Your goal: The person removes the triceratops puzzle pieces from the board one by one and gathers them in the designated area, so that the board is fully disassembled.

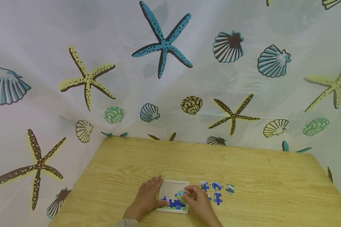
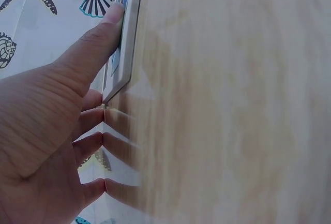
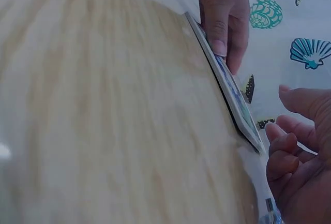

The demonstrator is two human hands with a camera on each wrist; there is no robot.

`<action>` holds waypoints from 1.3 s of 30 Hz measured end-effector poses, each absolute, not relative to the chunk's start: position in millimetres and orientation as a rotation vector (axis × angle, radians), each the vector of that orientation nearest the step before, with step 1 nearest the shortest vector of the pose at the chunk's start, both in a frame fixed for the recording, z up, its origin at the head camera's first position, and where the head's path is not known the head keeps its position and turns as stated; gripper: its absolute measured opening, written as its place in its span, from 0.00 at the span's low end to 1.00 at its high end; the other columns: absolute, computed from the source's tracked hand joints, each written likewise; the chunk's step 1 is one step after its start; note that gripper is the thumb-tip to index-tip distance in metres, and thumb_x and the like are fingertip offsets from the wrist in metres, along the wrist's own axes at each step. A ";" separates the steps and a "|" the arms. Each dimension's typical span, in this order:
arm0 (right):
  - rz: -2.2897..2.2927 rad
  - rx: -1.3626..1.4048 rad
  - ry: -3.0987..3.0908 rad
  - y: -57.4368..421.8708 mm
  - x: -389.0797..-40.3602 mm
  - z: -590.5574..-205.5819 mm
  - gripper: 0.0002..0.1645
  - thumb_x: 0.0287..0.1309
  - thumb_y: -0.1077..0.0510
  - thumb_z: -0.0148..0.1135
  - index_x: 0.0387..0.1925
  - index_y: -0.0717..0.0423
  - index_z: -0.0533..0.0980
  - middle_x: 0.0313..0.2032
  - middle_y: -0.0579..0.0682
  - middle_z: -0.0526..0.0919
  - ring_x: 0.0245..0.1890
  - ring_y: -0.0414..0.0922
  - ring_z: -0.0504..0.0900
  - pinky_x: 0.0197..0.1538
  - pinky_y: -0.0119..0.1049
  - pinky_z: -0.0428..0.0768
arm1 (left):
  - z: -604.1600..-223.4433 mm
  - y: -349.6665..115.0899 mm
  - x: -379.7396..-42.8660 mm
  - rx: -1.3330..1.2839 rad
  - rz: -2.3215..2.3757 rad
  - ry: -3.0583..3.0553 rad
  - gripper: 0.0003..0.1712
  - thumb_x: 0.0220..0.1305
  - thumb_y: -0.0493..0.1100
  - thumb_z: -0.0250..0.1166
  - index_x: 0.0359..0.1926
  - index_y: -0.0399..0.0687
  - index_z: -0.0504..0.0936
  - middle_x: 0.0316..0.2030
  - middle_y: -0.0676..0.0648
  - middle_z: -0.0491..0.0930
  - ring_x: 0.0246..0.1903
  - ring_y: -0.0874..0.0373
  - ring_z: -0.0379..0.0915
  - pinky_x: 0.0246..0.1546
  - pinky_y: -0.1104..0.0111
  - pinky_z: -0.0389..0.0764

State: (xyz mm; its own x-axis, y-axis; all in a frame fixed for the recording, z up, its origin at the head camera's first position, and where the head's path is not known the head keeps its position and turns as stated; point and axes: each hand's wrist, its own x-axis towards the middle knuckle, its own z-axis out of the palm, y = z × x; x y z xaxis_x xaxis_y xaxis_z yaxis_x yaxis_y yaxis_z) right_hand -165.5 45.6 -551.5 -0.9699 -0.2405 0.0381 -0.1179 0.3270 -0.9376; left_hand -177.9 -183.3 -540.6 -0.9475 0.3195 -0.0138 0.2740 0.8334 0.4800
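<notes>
A small puzzle tray with a pale raised rim lies on the table. Blue, purple and green jigsaw pieces fill part of its lower end. My left hand is at the tray's left side, its thumb stretched over the rim onto the pieces and its fingers spread on the table alongside. Over the tray's right rim is my right hand, fingers loosely bent, with a gap between thumb and forefinger in the right wrist view. Close by its thumb in the head view lies a green piece.
Several loose jigsaw pieces lie right of the tray, among them a dark blue one and a grey-green one; my right hand partly covers one. The wooden table meets a hanging cloth printed with starfish and shells.
</notes>
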 end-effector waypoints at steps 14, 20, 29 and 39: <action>-1.552 -0.354 2.591 34.3 -164.8 -548.9 0.19 0.52 0.61 0.69 0.45 0.65 0.77 0.21 0.43 0.69 0.18 0.34 0.65 0.20 0.25 0.66 | -539.4 -183.1 -179.0 0.498 0.746 2.934 0.54 0.41 0.63 0.73 0.64 0.36 0.68 0.67 0.38 0.62 0.66 0.38 0.54 0.61 0.36 0.53; -1.486 -0.345 2.672 32.6 -165.3 -551.4 0.17 0.50 0.60 0.70 0.43 0.62 0.79 0.20 0.42 0.67 0.18 0.34 0.64 0.22 0.27 0.65 | -539.1 -183.1 -179.2 0.496 0.741 2.938 0.54 0.41 0.63 0.73 0.64 0.36 0.68 0.67 0.38 0.62 0.66 0.38 0.54 0.60 0.36 0.53; -1.384 -0.315 2.697 31.3 -168.0 -549.6 0.15 0.50 0.59 0.70 0.40 0.58 0.79 0.20 0.43 0.66 0.18 0.36 0.63 0.22 0.28 0.62 | -538.0 -182.6 -178.4 0.479 0.745 2.927 0.54 0.41 0.63 0.73 0.64 0.37 0.67 0.67 0.38 0.62 0.67 0.38 0.54 0.61 0.36 0.52; -1.354 -0.315 2.658 30.8 -168.0 -543.9 0.13 0.51 0.59 0.69 0.40 0.54 0.79 0.20 0.44 0.66 0.18 0.38 0.64 0.20 0.29 0.62 | -542.7 -183.6 -178.7 0.483 0.734 2.926 0.54 0.41 0.64 0.73 0.64 0.37 0.67 0.67 0.39 0.62 0.67 0.39 0.54 0.60 0.35 0.53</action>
State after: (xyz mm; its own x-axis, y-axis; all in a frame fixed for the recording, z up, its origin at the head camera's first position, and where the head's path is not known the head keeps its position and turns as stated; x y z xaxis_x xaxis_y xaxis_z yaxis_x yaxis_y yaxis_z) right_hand -168.0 30.8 -543.9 -0.9680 -0.2489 -0.0313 -0.1211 0.5725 -0.8109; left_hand -178.7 -183.6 -542.7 -0.9464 0.3229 -0.0067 0.2815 0.8350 0.4728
